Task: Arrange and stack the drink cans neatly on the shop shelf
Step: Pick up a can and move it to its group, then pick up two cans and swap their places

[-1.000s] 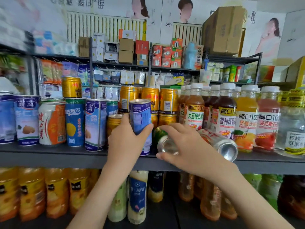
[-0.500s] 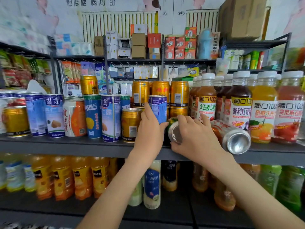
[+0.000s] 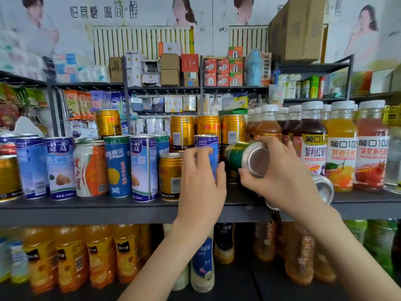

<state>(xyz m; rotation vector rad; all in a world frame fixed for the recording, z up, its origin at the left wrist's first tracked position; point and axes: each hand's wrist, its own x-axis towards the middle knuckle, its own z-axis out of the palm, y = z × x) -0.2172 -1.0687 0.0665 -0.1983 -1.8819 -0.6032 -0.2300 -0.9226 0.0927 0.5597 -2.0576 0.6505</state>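
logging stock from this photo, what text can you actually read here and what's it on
"怕蔗糖 喝简·醇": wall poster
"智利红葡": dark juice bottle
"脐橙沃柑": orange juice bottle
"突尼斯石": red juice bottle
"240mL": pale blue can
Too blurred: held blue can in left hand, green can in right hand, gold cans.

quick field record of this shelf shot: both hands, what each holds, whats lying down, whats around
left grip: holds the upright blue-and-white drink can
right grip: holds the green drink can on its side, silver base toward the camera
lying down: silver-ended drink can on the dark grey metal shelf, partly hidden by the right wrist
behind: gold drink cans
right side: white-capped juice bottles, upright
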